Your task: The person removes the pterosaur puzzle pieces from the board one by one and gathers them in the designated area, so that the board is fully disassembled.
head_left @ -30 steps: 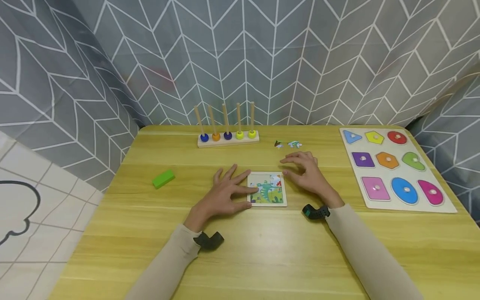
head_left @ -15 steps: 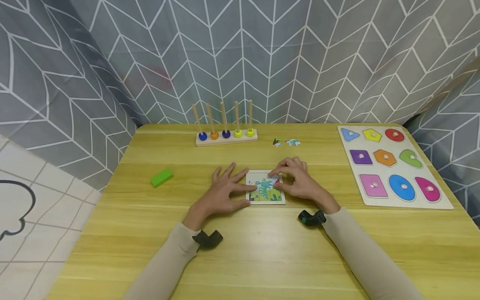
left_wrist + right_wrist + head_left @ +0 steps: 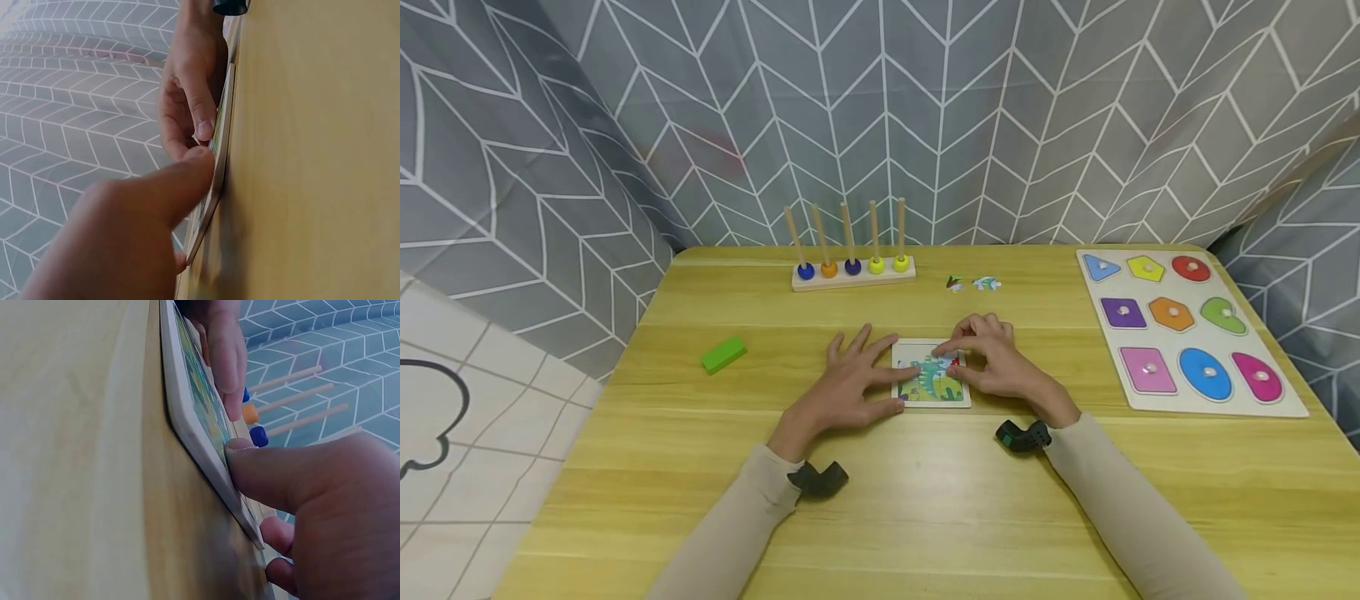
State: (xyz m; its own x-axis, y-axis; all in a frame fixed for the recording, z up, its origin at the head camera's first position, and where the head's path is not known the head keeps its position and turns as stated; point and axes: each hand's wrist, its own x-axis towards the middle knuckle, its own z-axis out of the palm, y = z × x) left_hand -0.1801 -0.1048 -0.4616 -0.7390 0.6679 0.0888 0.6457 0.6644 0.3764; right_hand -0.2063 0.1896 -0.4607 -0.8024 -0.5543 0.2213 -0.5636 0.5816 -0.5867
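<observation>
A small square jigsaw puzzle with a green dinosaur picture lies in a pale tray [image 3: 936, 406] at the table's middle. My left hand [image 3: 847, 387] rests along the tray's left side, fingers spread and straight, one finger reaching over the picture. From the right, my right hand [image 3: 1000, 362] pinches a puzzle piece [image 3: 953, 364] with red on it at the picture's upper right, between thumb and index finger. In the right wrist view, the thumb [image 3: 269, 469] is on the picture, near the tray rim [image 3: 187, 428]. Fingertips hide part of the piece.
Two loose puzzle pieces [image 3: 987, 283] lie beyond the right hand. A peg stand [image 3: 853, 282] with coloured beads stands at the back edge, near the curtain. A green block [image 3: 724, 356] is at the left, a knobbed shape board [image 3: 1180, 367] at the right.
My right hand has come left from beside the tray onto the picture's upper right, its thumb and index finger now on a piece. My left hand has stayed in place.
</observation>
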